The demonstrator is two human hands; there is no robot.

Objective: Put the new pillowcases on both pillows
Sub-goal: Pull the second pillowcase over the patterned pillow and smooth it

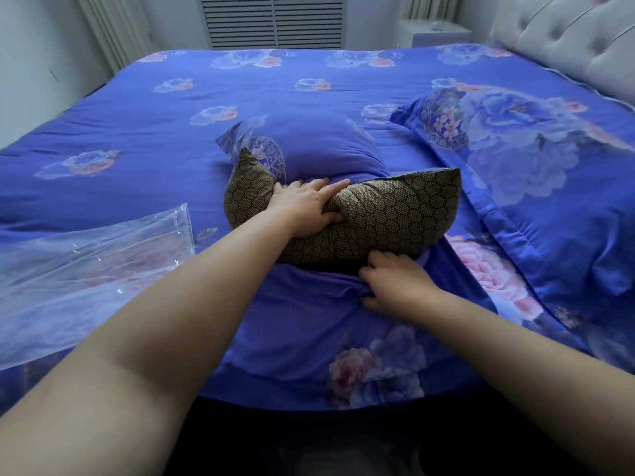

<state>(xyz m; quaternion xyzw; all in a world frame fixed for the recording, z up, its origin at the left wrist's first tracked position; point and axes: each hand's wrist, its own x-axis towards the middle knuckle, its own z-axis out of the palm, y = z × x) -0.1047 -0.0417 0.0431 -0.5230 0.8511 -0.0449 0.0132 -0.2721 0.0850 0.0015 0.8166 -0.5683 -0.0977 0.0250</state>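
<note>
A brown pillow with a honeycomb pattern (pixel 388 214) lies across the middle of the bed, its far half inside a blue floral pillowcase (pixel 309 324). My left hand (pixel 311 207) presses down on the bare pillow, fingers spread, thumb dug into a fold. My right hand (pixel 391 285) pinches the near edge of the pillowcase just below the pillow. A second pillow in a blue floral case (pixel 536 173) lies flat at the right, near the headboard.
The bed carries a blue floral cover (pixel 137 132). A clear plastic bag (pixel 79 269) lies on it at the left. A padded grey headboard (pixel 567 39) stands at the far right, and a slatted vent (pixel 275 18) is on the back wall.
</note>
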